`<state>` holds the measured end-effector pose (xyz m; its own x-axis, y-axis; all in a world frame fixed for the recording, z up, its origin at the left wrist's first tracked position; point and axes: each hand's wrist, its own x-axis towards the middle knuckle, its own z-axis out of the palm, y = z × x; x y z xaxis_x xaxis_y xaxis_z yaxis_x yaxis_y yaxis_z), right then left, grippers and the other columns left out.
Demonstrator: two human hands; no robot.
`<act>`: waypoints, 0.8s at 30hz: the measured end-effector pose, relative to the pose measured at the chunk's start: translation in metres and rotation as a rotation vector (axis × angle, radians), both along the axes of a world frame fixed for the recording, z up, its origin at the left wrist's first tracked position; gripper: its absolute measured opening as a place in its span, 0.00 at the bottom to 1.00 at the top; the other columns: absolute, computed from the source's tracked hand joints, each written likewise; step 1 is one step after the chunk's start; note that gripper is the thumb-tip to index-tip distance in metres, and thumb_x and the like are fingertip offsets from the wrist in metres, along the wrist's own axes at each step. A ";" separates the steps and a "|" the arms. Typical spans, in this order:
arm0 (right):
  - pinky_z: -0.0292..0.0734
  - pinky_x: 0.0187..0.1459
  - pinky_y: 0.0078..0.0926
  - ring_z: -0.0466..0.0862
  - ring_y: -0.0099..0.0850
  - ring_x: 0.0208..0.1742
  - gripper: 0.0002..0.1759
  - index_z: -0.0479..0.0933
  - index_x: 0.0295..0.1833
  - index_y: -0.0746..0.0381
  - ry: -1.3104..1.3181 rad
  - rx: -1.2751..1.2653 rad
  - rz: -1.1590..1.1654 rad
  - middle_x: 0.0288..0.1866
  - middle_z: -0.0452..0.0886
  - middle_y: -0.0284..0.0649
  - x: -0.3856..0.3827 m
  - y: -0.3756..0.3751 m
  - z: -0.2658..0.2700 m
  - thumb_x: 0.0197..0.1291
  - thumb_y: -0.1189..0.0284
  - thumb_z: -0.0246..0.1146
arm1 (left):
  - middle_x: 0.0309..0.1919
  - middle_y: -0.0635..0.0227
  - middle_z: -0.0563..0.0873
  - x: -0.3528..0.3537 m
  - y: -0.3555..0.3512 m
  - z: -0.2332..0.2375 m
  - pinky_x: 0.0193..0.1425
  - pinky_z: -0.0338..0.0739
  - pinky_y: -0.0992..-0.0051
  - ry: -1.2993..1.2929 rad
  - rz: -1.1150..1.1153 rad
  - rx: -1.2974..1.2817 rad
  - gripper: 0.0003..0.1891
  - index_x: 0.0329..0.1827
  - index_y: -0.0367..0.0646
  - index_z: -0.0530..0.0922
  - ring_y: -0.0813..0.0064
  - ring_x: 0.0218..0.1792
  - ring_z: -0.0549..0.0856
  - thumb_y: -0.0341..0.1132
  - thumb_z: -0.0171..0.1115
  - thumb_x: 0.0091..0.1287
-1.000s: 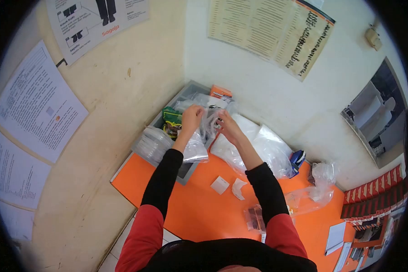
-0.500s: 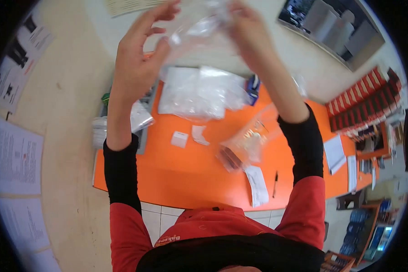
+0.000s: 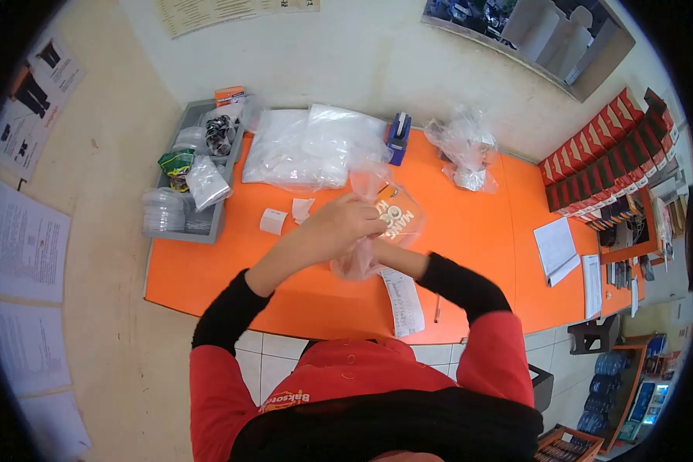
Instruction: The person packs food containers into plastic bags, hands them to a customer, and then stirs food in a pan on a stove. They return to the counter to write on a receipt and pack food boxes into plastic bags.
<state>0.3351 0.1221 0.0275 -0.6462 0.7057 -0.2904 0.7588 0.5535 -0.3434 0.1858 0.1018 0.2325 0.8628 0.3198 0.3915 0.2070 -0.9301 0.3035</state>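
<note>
Over the middle of the orange table, both my hands are close together on a thin, clear plastic bag [image 3: 356, 267]. My left hand [image 3: 343, 223] is closed, its fingers wrapped on the gathered plastic. Just below and beside it, my right hand [image 3: 377, 250] grips the same bag, its fingers mostly hidden by the left hand and the plastic. An orange pack with pale lettering [image 3: 397, 219] shows through plastic right beyond my fingers. A long printed receipt [image 3: 403, 302] lies nearest my right forearm.
A grey tray [image 3: 217, 223] with lids and packets stands at the left. Behind my hands lie a stack of clear bags [image 3: 285, 150] and a blue tape dispenser [image 3: 398, 138]. Wrapped containers [image 3: 470, 154] sit at the back right, near red boxes [image 3: 593, 165]. A pen [image 3: 437, 309] lies in front.
My hands have come down from high above the table, where they held clear plastic apart, and are now together beside the orange pack. The view has tilted and shifted slightly.
</note>
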 end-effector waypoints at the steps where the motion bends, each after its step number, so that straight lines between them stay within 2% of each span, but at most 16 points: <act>1: 0.71 0.33 0.21 0.74 0.22 0.32 0.09 0.73 0.39 0.64 -0.122 -0.017 0.075 0.33 0.75 0.33 -0.004 0.007 -0.009 0.59 0.71 0.52 | 0.28 0.67 0.76 0.007 -0.008 0.001 0.42 0.71 0.66 -0.120 0.071 0.081 0.11 0.29 0.42 0.74 0.66 0.35 0.76 0.25 0.62 0.40; 3: 0.71 0.32 0.21 0.75 0.22 0.31 0.09 0.73 0.37 0.65 -0.266 -0.076 0.193 0.31 0.76 0.34 -0.008 0.020 -0.020 0.59 0.71 0.52 | 0.27 0.67 0.75 0.010 -0.023 0.000 0.39 0.71 0.68 -0.306 0.245 0.176 0.11 0.27 0.42 0.73 0.66 0.33 0.76 0.24 0.62 0.39; 5: 0.71 0.31 0.21 0.75 0.22 0.30 0.09 0.74 0.36 0.65 -0.277 -0.141 0.277 0.29 0.76 0.35 -0.005 0.032 -0.016 0.59 0.71 0.52 | 0.24 0.66 0.74 0.011 -0.037 -0.010 0.36 0.71 0.71 -0.447 0.463 0.194 0.09 0.25 0.41 0.73 0.67 0.31 0.76 0.23 0.63 0.40; 8: 0.72 0.30 0.21 0.76 0.23 0.28 0.09 0.74 0.34 0.66 -0.184 -0.233 0.417 0.27 0.76 0.36 0.002 0.049 0.025 0.59 0.71 0.52 | 0.21 0.65 0.74 0.008 -0.066 -0.038 0.34 0.70 0.76 -0.535 0.893 -0.317 0.08 0.22 0.39 0.72 0.74 0.27 0.77 0.22 0.64 0.45; 10: 0.72 0.29 0.21 0.76 0.23 0.26 0.10 0.74 0.33 0.66 0.096 -0.181 0.506 0.25 0.77 0.37 0.012 0.046 0.076 0.59 0.71 0.53 | 0.22 0.67 0.76 0.016 -0.069 -0.042 0.33 0.70 0.79 -0.653 0.905 -0.486 0.03 0.27 0.38 0.78 0.77 0.26 0.76 0.24 0.63 0.50; 11: 0.73 0.28 0.21 0.77 0.23 0.26 0.10 0.74 0.32 0.66 0.343 -0.104 0.480 0.24 0.77 0.38 0.027 0.033 0.108 0.59 0.71 0.53 | 0.22 0.68 0.77 0.020 -0.069 -0.044 0.33 0.69 0.81 -0.708 0.905 -0.571 0.03 0.30 0.37 0.81 0.78 0.25 0.76 0.25 0.63 0.53; 12: 0.73 0.28 0.21 0.77 0.23 0.25 0.11 0.75 0.31 0.67 0.574 -0.059 0.354 0.23 0.77 0.38 0.045 0.014 0.140 0.59 0.71 0.53 | 0.24 0.67 0.78 0.024 -0.069 -0.050 0.34 0.70 0.81 -0.790 0.858 -0.599 0.04 0.32 0.37 0.81 0.79 0.26 0.76 0.26 0.62 0.55; 13: 0.73 0.27 0.21 0.79 0.24 0.27 0.11 0.75 0.31 0.68 0.880 -0.267 0.021 0.23 0.78 0.38 0.068 -0.015 0.181 0.59 0.70 0.54 | 0.25 0.67 0.80 0.026 -0.067 -0.059 0.34 0.70 0.81 -0.871 0.808 -0.622 0.05 0.35 0.37 0.82 0.79 0.27 0.77 0.27 0.62 0.56; 14: 0.74 0.28 0.21 0.81 0.26 0.29 0.13 0.76 0.31 0.67 0.717 -0.243 -0.216 0.25 0.80 0.40 0.097 -0.034 0.181 0.58 0.68 0.56 | 0.27 0.67 0.81 0.029 -0.068 -0.065 0.35 0.70 0.80 -0.955 0.754 -0.640 0.07 0.37 0.37 0.82 0.80 0.28 0.77 0.28 0.61 0.57; 15: 0.75 0.29 0.21 0.82 0.28 0.32 0.14 0.77 0.32 0.67 0.543 -0.213 -0.443 0.27 0.81 0.42 0.127 -0.054 0.179 0.57 0.65 0.57 | 0.29 0.67 0.82 0.032 -0.073 -0.064 0.37 0.71 0.80 -0.990 0.713 -0.758 0.08 0.40 0.37 0.81 0.80 0.29 0.78 0.28 0.59 0.59; 16: 0.75 0.27 0.22 0.80 0.28 0.25 0.16 0.77 0.34 0.67 0.373 -0.280 -0.549 0.26 0.81 0.40 0.154 -0.070 0.141 0.58 0.62 0.58 | 0.30 0.68 0.82 0.036 -0.078 -0.061 0.38 0.72 0.80 -1.026 0.668 -0.874 0.10 0.43 0.37 0.80 0.79 0.31 0.79 0.29 0.57 0.60; 17: 0.75 0.25 0.24 0.79 0.28 0.17 0.19 0.78 0.36 0.66 0.203 -0.341 -0.653 0.25 0.81 0.39 0.173 -0.085 0.081 0.58 0.59 0.58 | 0.32 0.68 0.83 0.039 -0.084 -0.059 0.39 0.72 0.80 -1.057 0.619 -0.986 0.11 0.45 0.36 0.79 0.79 0.32 0.80 0.29 0.55 0.61; 19: 0.72 0.24 0.20 0.78 0.22 0.20 0.18 0.79 0.33 0.65 -0.072 -0.271 -0.515 0.26 0.81 0.39 0.178 -0.127 -0.005 0.56 0.58 0.62 | 0.43 0.63 0.80 0.047 -0.093 -0.058 0.41 0.75 0.75 -1.139 0.590 -1.061 0.15 0.50 0.36 0.76 0.74 0.33 0.81 0.35 0.48 0.64; 21: 0.70 0.25 0.18 0.77 0.19 0.25 0.15 0.78 0.39 0.63 0.521 -0.331 -0.441 0.27 0.80 0.37 0.158 -0.162 -0.059 0.54 0.61 0.63 | 0.51 0.60 0.78 0.049 -0.102 -0.057 0.43 0.76 0.71 -1.195 0.514 -1.134 0.19 0.54 0.36 0.72 0.70 0.33 0.82 0.38 0.44 0.65; 23: 0.70 0.28 0.17 0.76 0.20 0.29 0.16 0.76 0.44 0.63 0.747 -0.610 -0.578 0.29 0.80 0.36 0.145 -0.160 -0.025 0.54 0.64 0.64 | 0.55 0.58 0.75 0.044 -0.110 -0.061 0.44 0.76 0.69 -1.217 0.396 -1.200 0.23 0.59 0.37 0.68 0.68 0.33 0.83 0.39 0.40 0.64; 24: 0.69 0.29 0.16 0.76 0.20 0.31 0.18 0.74 0.47 0.63 0.855 -0.757 -0.640 0.30 0.80 0.36 0.142 -0.159 0.005 0.54 0.65 0.64 | 0.46 0.59 0.77 0.046 -0.114 -0.062 0.44 0.75 0.70 -1.192 0.470 -1.158 0.23 0.59 0.35 0.66 0.70 0.32 0.82 0.41 0.38 0.65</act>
